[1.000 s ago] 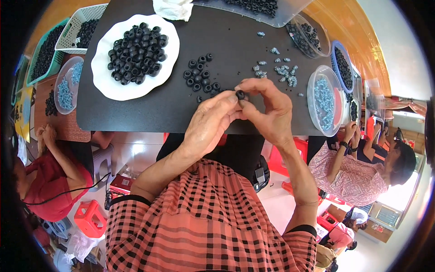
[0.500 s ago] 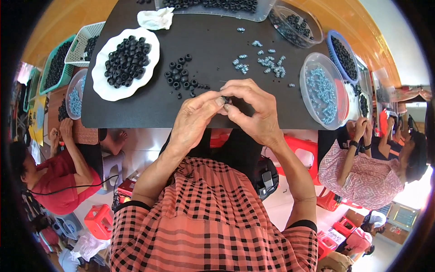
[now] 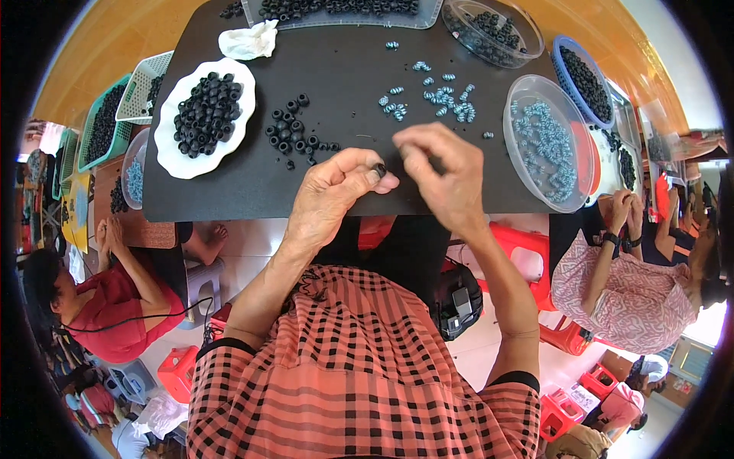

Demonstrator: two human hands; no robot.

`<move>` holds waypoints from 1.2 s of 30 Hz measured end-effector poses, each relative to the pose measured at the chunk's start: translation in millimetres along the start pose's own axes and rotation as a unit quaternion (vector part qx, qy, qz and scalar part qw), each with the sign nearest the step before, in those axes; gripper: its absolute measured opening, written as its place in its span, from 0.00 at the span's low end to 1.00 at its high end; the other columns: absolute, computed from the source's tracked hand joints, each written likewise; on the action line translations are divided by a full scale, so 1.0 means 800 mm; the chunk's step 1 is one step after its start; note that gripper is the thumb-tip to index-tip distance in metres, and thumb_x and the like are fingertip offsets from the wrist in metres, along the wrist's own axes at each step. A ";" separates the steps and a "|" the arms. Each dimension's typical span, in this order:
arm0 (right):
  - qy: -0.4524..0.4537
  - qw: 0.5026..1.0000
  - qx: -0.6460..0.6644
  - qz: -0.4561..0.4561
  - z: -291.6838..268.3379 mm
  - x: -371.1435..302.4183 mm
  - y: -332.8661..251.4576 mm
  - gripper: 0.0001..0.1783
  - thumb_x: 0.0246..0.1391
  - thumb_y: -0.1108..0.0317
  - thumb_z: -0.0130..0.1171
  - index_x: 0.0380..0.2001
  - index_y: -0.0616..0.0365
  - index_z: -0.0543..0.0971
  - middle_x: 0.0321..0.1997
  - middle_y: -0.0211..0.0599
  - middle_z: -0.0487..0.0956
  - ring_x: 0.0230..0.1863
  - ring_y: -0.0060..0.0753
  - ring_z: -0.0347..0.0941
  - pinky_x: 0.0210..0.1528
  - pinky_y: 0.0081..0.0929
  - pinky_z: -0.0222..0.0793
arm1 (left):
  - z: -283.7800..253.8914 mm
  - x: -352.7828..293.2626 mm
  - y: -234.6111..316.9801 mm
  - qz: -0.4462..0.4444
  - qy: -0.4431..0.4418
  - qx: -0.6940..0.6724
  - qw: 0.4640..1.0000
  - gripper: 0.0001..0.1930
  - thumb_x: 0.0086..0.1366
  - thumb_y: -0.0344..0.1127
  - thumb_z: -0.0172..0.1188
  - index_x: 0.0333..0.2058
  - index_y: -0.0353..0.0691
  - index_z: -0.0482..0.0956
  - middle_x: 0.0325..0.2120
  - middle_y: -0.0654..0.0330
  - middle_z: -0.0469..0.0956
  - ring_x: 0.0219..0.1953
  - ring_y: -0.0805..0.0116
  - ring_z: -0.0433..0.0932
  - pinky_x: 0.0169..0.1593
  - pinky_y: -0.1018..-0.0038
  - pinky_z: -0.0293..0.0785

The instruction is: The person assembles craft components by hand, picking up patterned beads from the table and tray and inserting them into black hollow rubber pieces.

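My left hand (image 3: 332,191) pinches a small black ring-like piece (image 3: 379,170) between thumb and fingers, above the near table edge. To its right and apart from it, my right hand (image 3: 447,172) is slightly blurred, fingers curled and thumb drawn in; what they hold, if anything, is hidden. A loose group of black hollow pieces (image 3: 290,131) lies beyond my left hand. Past my right hand lie several small blue-and-black striped pieces (image 3: 451,101). A thin short wire-like bit (image 3: 365,136) rests on the table between the two groups.
On the dark table (image 3: 321,73), a white wavy-rimmed plate (image 3: 165,145) of black pieces stands left. A clear tub (image 3: 514,161) of blue pieces is at right. Farther back are a round clear container (image 3: 527,55), a crumpled white cloth (image 3: 248,41) and a long clear tray (image 3: 344,23). Co-workers sit on both sides.
My hands have come apart. The right hand has drawn away to the right, while the left keeps the black piece. The view has shifted slightly.
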State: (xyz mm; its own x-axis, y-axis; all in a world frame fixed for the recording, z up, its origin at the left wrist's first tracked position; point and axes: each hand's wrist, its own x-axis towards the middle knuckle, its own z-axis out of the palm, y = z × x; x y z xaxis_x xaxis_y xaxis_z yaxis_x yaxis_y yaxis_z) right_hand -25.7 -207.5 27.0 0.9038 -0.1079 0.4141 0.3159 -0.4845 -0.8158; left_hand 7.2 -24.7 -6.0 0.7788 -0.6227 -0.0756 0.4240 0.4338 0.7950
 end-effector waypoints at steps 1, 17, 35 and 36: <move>0.003 1.000 -0.029 0.004 -0.004 0.008 0.005 0.08 0.49 0.79 0.58 0.35 0.63 0.80 0.34 0.38 0.80 0.29 0.25 0.76 0.33 0.22 0.72 | 0.000 0.000 -0.001 0.000 0.001 -0.001 1.000 0.10 0.68 0.25 0.51 0.46 0.32 0.75 0.37 0.58 0.80 0.41 0.71 0.80 0.50 0.76 0.74; -0.022 0.982 -0.185 -0.014 -0.021 0.072 0.035 0.06 0.47 0.76 0.60 0.31 0.60 0.82 0.28 0.42 0.78 0.26 0.35 0.76 0.31 0.29 0.71 | -0.009 0.003 -0.001 0.005 -0.041 -0.067 0.997 0.09 0.66 0.24 0.53 0.45 0.34 0.75 0.36 0.59 0.79 0.40 0.72 0.79 0.50 0.74 0.74; -0.027 0.961 -0.270 -0.047 -0.044 0.074 0.060 0.07 0.49 0.74 0.59 0.33 0.60 0.82 0.28 0.44 0.80 0.27 0.38 0.77 0.32 0.29 0.71 | -0.005 0.003 -0.001 -0.001 -0.032 0.000 1.000 0.08 0.66 0.24 0.53 0.44 0.34 0.75 0.37 0.58 0.79 0.39 0.72 0.80 0.49 0.76 0.74; -0.053 0.964 -0.254 -0.049 -0.042 0.072 0.062 0.08 0.49 0.74 0.59 0.34 0.60 0.82 0.29 0.44 0.80 0.27 0.38 0.78 0.32 0.28 0.72 | -0.005 0.003 -0.002 0.002 -0.027 0.003 1.000 0.08 0.66 0.24 0.53 0.44 0.34 0.75 0.37 0.57 0.79 0.39 0.72 0.80 0.49 0.76 0.74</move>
State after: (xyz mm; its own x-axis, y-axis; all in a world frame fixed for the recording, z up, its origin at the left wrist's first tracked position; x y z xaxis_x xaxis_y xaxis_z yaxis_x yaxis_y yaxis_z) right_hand 32.5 -266.8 23.9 0.9100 0.0367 0.4131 0.2434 -0.8537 -0.4604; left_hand 10.5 -24.3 -10.1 0.7546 -0.6549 -0.0406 0.4185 0.4327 0.7985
